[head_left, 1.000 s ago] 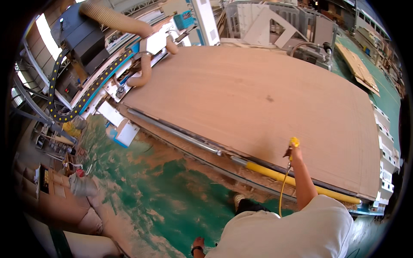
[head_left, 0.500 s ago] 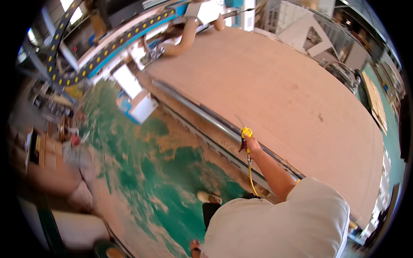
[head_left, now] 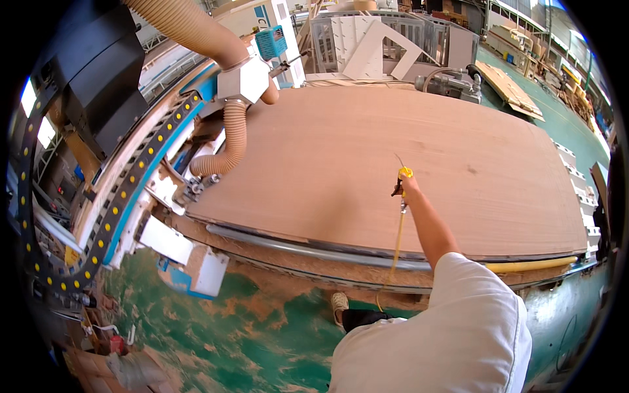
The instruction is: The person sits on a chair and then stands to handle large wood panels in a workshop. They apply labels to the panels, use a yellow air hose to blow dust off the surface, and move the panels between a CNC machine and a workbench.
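Observation:
My right hand (head_left: 408, 183) is closed around the grip of a yellow air blow gun (head_left: 405, 172). The gun's thin metal nozzle points up and away over a large, flat wood-coloured sheet (head_left: 314, 150). From the bottom of the grip a yellow hose (head_left: 397, 243) hangs down past the sheet's near edge toward the floor. My right arm is stretched out over the machine bed, and the hand is above the near-middle part of the sheet. My left hand is out of view.
A machine gantry with a ribbed dust hose (head_left: 234, 134) and a cable chain (head_left: 114, 211) stands at the left. A metal roller (head_left: 314, 250) runs along the bed's near side. Sawdust covers the green floor (head_left: 262, 347). Cut panels (head_left: 367, 56) lean beyond the sheet.
My view has turned right and up, showing more of the sheet. My right hand, still gripping the blow gun, now reaches farther over the sheet. My left hand has left the view.

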{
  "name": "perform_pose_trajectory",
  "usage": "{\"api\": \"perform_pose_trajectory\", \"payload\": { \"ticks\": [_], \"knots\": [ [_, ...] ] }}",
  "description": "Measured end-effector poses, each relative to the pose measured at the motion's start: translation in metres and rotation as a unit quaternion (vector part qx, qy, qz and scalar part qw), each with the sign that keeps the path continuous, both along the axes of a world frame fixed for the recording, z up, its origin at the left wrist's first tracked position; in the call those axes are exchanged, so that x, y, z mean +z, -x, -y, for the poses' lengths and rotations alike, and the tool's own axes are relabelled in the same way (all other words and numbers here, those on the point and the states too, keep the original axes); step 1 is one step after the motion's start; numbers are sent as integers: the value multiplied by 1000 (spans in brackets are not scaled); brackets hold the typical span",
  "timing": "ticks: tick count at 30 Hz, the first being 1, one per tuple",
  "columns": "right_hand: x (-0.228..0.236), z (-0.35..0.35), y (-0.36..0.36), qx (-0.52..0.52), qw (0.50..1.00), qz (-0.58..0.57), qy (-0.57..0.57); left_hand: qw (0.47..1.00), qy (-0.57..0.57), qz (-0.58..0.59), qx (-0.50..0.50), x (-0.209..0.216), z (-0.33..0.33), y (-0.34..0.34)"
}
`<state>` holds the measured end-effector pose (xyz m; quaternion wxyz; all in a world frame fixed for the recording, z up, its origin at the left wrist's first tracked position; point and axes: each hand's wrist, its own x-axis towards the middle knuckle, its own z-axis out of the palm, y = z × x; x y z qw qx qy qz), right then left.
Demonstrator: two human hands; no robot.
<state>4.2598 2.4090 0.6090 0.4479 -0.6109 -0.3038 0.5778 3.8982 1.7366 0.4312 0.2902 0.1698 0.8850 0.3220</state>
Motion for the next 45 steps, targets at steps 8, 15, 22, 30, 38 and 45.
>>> {"api": "perform_pose_trajectory", "payload": {
  "ticks": [8,15,22,30,38,45],
  "knots": [
    [-15,-84,202,262,963,61,24,998,34,44,-22,10,-60,103],
    [-51,-199,407,149,986,70,-23,976,168,122,63,36,-1,133],
    [-73,-148,550,69,983,-147,88,971,193,101,102,56,81,162],
    [-40,160,549,346,906,-115,213,995,-73,55,38,31,-47,286],
    [3,300,398,121,980,-109,114,681,-197,557,-433,125,-228,145],
    [85,404,164,-173,974,-113,-93,580,-28,416,-700,136,-161,-9]
  ]
}}
